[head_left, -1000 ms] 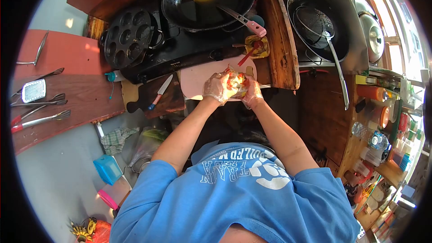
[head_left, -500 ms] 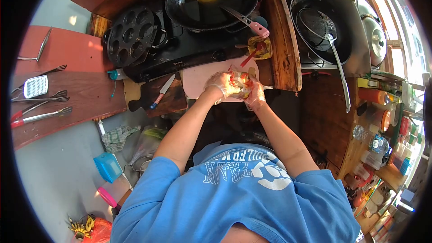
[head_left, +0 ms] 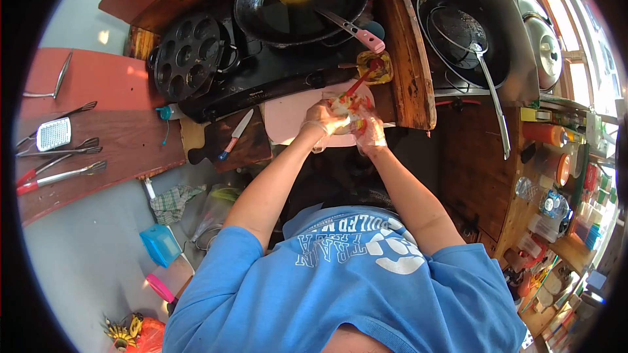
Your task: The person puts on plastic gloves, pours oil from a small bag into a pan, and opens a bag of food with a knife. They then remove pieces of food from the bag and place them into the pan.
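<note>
Food mixture (head_left: pixel 345 106) held between the gloved left hand (head_left: pixel 321 117) and right hand (head_left: pixel 370 131), over the pink board (head_left: pixel 280 117).
Both hands curl partway around the pale, red-flecked handful; blur hides the exact finger placement. The step in hand looks like gathering or pressing it together, and the next move seems to call for an even, two-handed hold keeping loose bits above the board.

A pale, red-flecked food clump (head_left: pixel 345 106) sits between the left hand (head_left: pixel 322 118) and right hand (head_left: pixel 369 129). It is partly hidden.
</note>
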`<state>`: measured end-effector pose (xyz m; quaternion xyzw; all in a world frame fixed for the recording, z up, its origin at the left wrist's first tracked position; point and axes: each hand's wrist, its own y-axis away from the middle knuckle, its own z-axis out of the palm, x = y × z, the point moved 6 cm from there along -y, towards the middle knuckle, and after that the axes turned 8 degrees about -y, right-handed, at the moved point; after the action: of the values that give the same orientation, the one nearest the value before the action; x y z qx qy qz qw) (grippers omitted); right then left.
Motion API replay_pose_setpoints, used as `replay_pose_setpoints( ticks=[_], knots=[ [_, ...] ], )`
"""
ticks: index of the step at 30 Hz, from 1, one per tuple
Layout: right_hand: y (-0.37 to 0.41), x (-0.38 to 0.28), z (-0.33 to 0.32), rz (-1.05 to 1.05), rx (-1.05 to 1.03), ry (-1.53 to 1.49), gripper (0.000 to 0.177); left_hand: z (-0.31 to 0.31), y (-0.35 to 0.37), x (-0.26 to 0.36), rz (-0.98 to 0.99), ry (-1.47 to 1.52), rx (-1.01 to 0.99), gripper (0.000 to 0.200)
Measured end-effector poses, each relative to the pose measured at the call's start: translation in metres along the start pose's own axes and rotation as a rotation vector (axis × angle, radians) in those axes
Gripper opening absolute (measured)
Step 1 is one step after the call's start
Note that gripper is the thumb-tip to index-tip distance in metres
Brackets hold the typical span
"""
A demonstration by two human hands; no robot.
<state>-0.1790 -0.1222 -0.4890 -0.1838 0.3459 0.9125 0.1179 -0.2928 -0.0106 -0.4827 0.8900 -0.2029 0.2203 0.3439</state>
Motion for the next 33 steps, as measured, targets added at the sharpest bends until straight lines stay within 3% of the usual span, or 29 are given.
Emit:
replay_pose_setpoints(
  ticks=[1, 7, 8, 15, 17, 18, 20, 21, 22, 24, 25, 27, 30, 32, 33],
  knots=[
    [-0.006, 0.009, -0.012, 0.035, -0.052, -0.061, 0.026, 0.003, -0.001, -0.004, -0.026, 0.150, 0.058, 0.066],
    [0.014, 0.019, 0.001, 0.274, -0.068, -0.104, 0.037, -0.021, 0.042, 0.030, -0.175, 0.054, -0.031, 0.087],
    [0.016, 0.017, 0.003, 0.262, -0.086, -0.110, 0.036, 0.010, 0.019, 0.000, -0.090, 0.037, 0.003, 0.085],
    [-0.007, 0.031, -0.028, 0.210, -0.078, -0.170, 0.034, 0.007, 0.023, 0.010, -0.134, -0.015, -0.134, 0.098],
    [-0.006, 0.028, -0.029, 0.187, -0.046, -0.180, 0.032, 0.023, 0.011, 0.000, 0.090, -0.008, 0.030, 0.087],
    [-0.001, 0.022, -0.022, 0.168, -0.025, -0.190, 0.031, 0.029, 0.007, -0.007, 0.091, -0.009, 0.029, 0.087],
    [0.012, 0.014, -0.004, 0.151, -0.014, -0.259, 0.030, 0.038, 0.000, -0.010, 0.200, 0.305, -0.025, 0.078],
    [0.016, 0.011, 0.002, 0.135, -0.003, -0.327, 0.030, 0.039, -0.004, -0.012, 0.202, 0.303, -0.027, 0.078],
    [0.008, 0.017, -0.011, 0.133, -0.003, -0.329, 0.030, 0.050, -0.009, -0.026, -0.089, 0.992, -0.132, 0.068],
    [-0.014, 0.038, -0.046, 0.233, -0.030, -0.405, 0.032, 0.078, -0.015, -0.042, -0.407, 1.667, -0.238, 0.057],
    [-0.009, 0.034, -0.038, 0.231, -0.031, -0.407, 0.032, 0.082, -0.029, -0.061, -0.191, 1.242, -0.072, 0.050],
    [0.008, 0.031, -0.018, 0.317, 0.033, -0.444, 0.033, 0.071, -0.028, -0.059, 0.013, 0.806, 0.079, 0.044],
    [0.006, 0.036, -0.028, 0.322, 0.000, -0.424, 0.034, 0.056, -0.004, -0.038, -0.001, 1.235, -0.039, 0.026],
    [0.005, 0.038, -0.031, 0.292, -0.013, -0.415, 0.034, 0.016, 0.020, -0.010, 0.119, 0.173, 0.140, 0.026],
    [0.005, 0.038, -0.033, 0.264, -0.028, -0.403, 0.033, 0.005, 0.025, -0.001, 0.118, 0.173, 0.138, 0.026]
  ],
)
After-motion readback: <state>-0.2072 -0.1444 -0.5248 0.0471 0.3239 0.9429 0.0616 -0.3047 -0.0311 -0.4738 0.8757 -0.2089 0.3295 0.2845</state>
